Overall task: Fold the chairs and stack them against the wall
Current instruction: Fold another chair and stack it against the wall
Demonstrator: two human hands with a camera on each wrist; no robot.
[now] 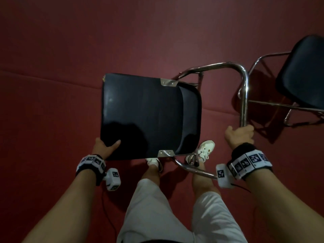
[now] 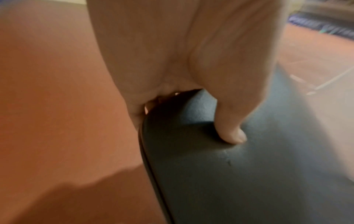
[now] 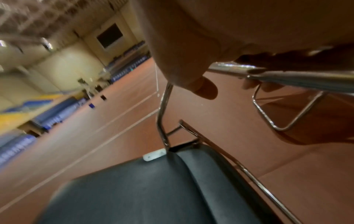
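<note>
Right now the black chair [image 1: 149, 114] sits mid-view above the red floor [image 1: 52, 50], its padded panel facing up, w/ the left hand [image 1: 103, 148] at approx 7 o'clock gripping the panel's near corner, thumb [image 2: 232, 133] pressed on top and the other fingers hidden underneath. Right hand [image 1: 240, 135] at 4 o'clock is wrapped round the chrome frame tube [image 1: 244, 95], fingers curled under it. Second chair [image 1: 301, 74] stands at 2 o'clock, just beside the frame.
</note>
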